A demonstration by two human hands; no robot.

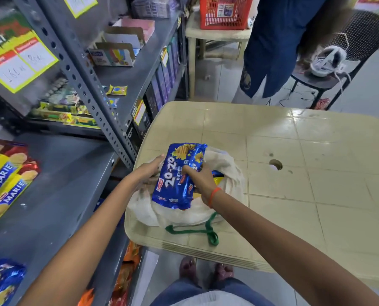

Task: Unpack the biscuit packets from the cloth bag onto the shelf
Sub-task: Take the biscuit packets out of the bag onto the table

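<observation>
A white cloth bag with green handles lies open on the beige plastic table. My right hand grips a blue 20-20 butter biscuit packet and holds it just above the bag's mouth. My left hand holds the bag's left rim, touching the packet's edge. More packets, blue and yellow, show inside the bag under my right hand. The grey metal shelf at the left carries yellow Marie packets and another blue packet at its near edge.
A slanted grey shelf post stands between shelf and table. Upper shelves hold boxes and small sachets. Another person stands beyond the table by a black chair. A red basket sits on a far table. My feet are below the table edge.
</observation>
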